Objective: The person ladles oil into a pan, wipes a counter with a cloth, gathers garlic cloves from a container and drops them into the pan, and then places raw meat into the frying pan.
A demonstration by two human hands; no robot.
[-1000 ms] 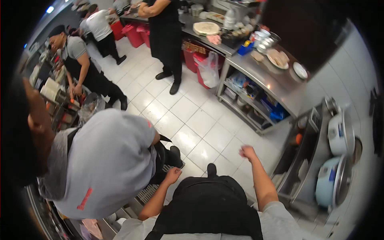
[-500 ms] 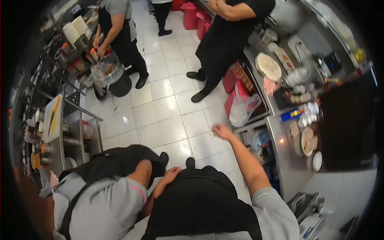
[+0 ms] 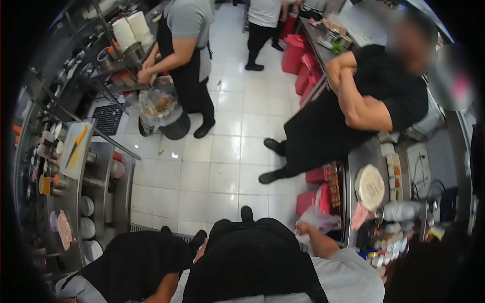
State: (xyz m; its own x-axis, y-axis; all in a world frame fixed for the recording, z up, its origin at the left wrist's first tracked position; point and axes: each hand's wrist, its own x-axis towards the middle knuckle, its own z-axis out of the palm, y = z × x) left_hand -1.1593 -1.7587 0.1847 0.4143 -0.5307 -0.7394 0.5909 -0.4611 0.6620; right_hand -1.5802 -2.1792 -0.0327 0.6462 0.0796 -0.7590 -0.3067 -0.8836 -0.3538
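My right hand (image 3: 304,230) is low at my right side, in front of a clear plastic bag (image 3: 321,218). Its fingers look curled, and whether they touch the bag or hold anything is hidden. Only a small part of my left hand (image 3: 201,250) shows at the left edge of my black apron (image 3: 247,262); its fingers cannot be made out. Close to the bag are a red bin (image 3: 306,202) and a tray of skewered or stacked brown food (image 3: 333,184) under the right counter.
A person with crossed arms (image 3: 364,96) stands ahead right. Another person (image 3: 184,55) works ahead left over a lined bin (image 3: 174,126). Someone in a black apron (image 3: 136,262) is bent at my left. A knife (image 3: 78,139) lies on a cutting board (image 3: 76,159). Tiled floor (image 3: 217,177) runs between.
My view has shifted forward and turned right. My right arm has dropped from outstretched to beside the bag. My left hand has drawn back along the apron. The person at left is bent lower.
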